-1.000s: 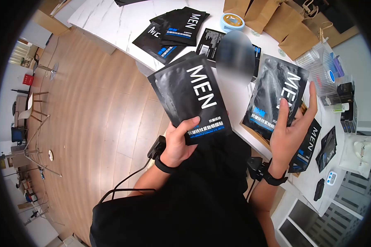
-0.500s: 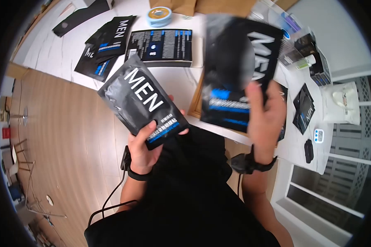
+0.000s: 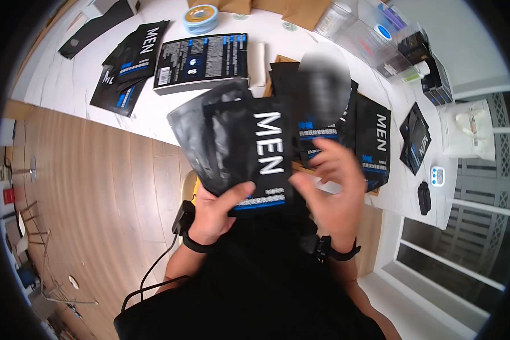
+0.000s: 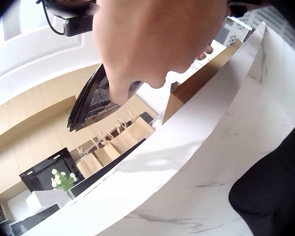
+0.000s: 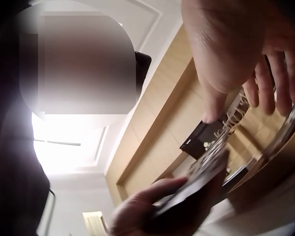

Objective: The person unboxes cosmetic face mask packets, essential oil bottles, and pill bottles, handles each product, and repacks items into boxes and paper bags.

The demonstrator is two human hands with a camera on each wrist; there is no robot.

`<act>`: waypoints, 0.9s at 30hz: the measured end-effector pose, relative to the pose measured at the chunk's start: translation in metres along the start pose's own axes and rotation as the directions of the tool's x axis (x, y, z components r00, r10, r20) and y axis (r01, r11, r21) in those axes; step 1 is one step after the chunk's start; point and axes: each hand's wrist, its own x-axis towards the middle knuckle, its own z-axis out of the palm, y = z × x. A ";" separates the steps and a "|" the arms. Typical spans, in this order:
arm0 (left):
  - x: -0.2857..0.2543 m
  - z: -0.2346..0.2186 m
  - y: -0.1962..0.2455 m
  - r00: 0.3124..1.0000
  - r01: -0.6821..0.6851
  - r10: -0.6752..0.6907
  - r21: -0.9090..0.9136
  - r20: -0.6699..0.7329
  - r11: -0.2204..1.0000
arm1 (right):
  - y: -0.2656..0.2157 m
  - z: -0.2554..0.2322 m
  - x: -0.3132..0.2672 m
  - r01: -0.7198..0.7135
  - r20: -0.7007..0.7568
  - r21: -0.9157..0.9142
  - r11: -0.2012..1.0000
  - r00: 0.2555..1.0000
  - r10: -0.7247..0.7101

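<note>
In the head view my left hand (image 3: 209, 212) grips a stack of black foil sachets (image 3: 269, 141) printed "MEN", thumb across the lower front. The top sachet lies at an angle to the shinier one behind it. My right hand (image 3: 340, 195), blurred, is just beside the stack's lower right edge, fingers spread and apart from it. The right wrist view has the right hand (image 5: 231, 54) holding nothing above the sachets (image 5: 199, 184). From the left wrist view, the sachets' edges (image 4: 91, 101) fan out beyond the knuckles. A blurred patch hides part of the tray area.
A wooden tray (image 3: 281, 58) with more black sachets (image 3: 374, 133) is on the marble table. Around it are a black printed box (image 3: 204, 59), a fanned sachet pile (image 3: 139, 62), a tape roll (image 3: 201, 20), clear organisers (image 3: 360, 42), more sachets (image 3: 416, 141) and a small timer (image 3: 438, 176).
My right hand brought a sachet leftward from the tray side and let it go on the left hand's stack. The head view has shifted, bringing more of the tray into sight.
</note>
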 end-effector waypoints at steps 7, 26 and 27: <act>0.012 0.030 0.005 0.957 0.073 0.030 -0.337 0.290 0.939 | 0.021 -0.023 -0.002 -0.189 -0.317 0.067 0.980 0.927 0.200; 0.019 0.039 -0.001 0.940 0.086 -0.002 -0.234 0.340 0.968 | 0.028 -0.093 0.018 0.070 -0.426 0.428 0.901 0.895 0.133; 0.021 0.039 0.000 0.949 0.077 -0.009 -0.203 0.316 0.976 | 0.034 -0.103 0.020 0.012 -0.387 0.403 0.915 0.908 0.159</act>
